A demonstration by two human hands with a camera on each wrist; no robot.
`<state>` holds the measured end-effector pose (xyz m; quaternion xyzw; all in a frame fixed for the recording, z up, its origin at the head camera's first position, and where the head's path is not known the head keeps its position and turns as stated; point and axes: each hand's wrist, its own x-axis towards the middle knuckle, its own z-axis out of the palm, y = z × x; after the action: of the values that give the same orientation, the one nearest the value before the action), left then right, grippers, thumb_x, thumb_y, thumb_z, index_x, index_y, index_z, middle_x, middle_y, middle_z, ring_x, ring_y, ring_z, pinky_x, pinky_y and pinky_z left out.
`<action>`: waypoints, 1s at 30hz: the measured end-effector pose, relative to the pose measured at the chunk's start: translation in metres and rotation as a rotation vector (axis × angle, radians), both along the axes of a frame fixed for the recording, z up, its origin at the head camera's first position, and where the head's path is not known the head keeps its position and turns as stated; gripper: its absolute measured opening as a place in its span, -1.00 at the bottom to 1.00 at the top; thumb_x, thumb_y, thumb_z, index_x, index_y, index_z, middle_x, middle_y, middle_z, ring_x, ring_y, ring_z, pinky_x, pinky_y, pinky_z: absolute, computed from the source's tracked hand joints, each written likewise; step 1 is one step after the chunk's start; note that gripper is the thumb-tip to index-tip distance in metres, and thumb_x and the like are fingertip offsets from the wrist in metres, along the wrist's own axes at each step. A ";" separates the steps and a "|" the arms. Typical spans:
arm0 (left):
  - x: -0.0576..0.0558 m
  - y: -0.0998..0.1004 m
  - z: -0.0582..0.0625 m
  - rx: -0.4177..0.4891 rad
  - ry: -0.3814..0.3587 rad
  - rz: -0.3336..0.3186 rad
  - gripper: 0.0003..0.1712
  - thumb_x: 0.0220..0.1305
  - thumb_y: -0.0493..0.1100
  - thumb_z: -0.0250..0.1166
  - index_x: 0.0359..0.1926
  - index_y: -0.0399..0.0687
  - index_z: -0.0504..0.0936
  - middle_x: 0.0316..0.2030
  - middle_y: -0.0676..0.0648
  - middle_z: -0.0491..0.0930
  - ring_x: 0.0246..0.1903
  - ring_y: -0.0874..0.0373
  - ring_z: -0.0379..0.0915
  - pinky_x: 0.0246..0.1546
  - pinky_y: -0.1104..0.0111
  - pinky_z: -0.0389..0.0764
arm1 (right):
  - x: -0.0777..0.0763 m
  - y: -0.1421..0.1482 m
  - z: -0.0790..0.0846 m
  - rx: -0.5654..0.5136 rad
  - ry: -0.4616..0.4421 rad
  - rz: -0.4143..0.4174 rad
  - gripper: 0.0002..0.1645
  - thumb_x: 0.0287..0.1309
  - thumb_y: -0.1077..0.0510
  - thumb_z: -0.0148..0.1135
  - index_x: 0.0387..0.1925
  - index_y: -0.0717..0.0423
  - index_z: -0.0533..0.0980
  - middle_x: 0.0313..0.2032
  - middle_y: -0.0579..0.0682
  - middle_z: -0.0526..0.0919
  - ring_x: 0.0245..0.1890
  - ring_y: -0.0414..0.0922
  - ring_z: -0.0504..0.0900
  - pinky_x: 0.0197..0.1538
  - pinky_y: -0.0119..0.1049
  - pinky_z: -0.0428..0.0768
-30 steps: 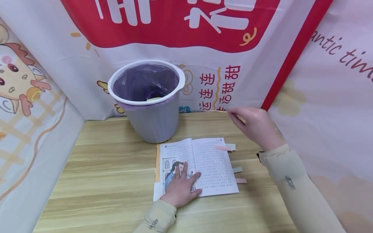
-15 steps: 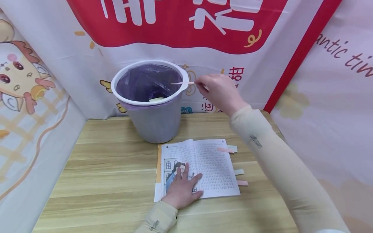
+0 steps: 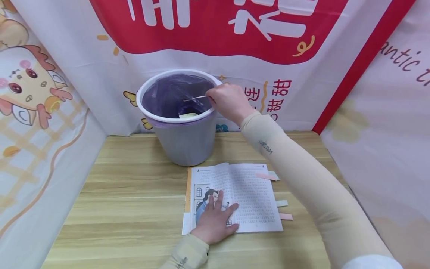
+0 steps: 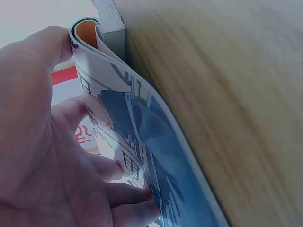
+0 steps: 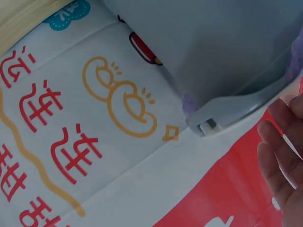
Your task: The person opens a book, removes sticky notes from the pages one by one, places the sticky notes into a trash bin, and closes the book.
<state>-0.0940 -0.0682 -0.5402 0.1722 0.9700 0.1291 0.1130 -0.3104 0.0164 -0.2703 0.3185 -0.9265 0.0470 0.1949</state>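
Printed cloth hangs behind the lined bin and open book.

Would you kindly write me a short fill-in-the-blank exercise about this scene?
The left hand rests on an open ____.
The right hand holds a thin strip near the bin, whose liner is ____.
In the head view, tabs stick out from the pages on the ____ side.
Missing words: book; purple; right.

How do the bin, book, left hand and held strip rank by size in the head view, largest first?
1. Bin and book: too alike to rank.
2. Left hand.
3. Held strip, a thin sliver.
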 end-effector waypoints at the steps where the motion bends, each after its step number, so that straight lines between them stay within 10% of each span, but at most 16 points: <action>1: 0.000 0.001 0.000 -0.003 0.004 -0.003 -0.23 0.16 0.47 0.02 0.41 0.56 0.28 0.53 -0.31 -0.10 0.37 -0.54 0.01 0.27 -0.24 0.23 | 0.000 -0.002 -0.001 0.009 0.020 0.012 -0.71 0.29 0.11 0.07 -0.18 -0.02 0.72 -0.27 -0.06 0.79 -0.28 -0.02 0.73 -0.18 -0.16 0.64; 10: 0.004 0.006 0.003 -0.012 0.017 -0.008 -0.24 0.16 0.47 0.01 0.41 0.58 0.28 0.53 -0.29 -0.12 0.38 -0.54 0.00 0.28 -0.24 0.21 | 0.002 -0.005 -0.001 0.038 0.112 0.063 -0.70 0.23 0.14 0.00 -0.42 0.01 0.67 -0.48 -0.09 0.75 -0.43 -0.05 0.69 -0.29 -0.13 0.56; 20: 0.003 0.006 0.006 -0.014 0.009 -0.008 -0.22 0.17 0.47 0.01 0.42 0.55 0.27 0.53 -0.30 -0.12 0.38 -0.54 -0.02 0.27 -0.26 0.21 | 0.023 0.041 0.012 -0.074 0.015 -0.011 -0.64 0.23 0.05 0.16 -0.01 0.01 0.69 -0.28 0.00 0.78 -0.29 -0.04 0.64 0.01 -0.21 0.59; 30: 0.004 0.003 0.004 -0.001 -0.014 0.018 -0.22 0.16 0.48 0.00 0.42 0.55 0.27 0.54 -0.28 -0.13 0.41 -0.51 -0.05 0.30 -0.26 0.16 | 0.057 0.125 -0.040 -0.127 0.045 0.005 -0.69 0.13 0.14 0.30 -0.08 0.08 0.72 -0.27 0.03 0.79 -0.35 -0.03 0.75 -0.17 -0.20 0.66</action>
<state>-0.0899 -0.0648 -0.5361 0.1625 0.9708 0.1310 0.1187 -0.2534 0.1414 -0.3103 0.3089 -0.9162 0.0987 0.2355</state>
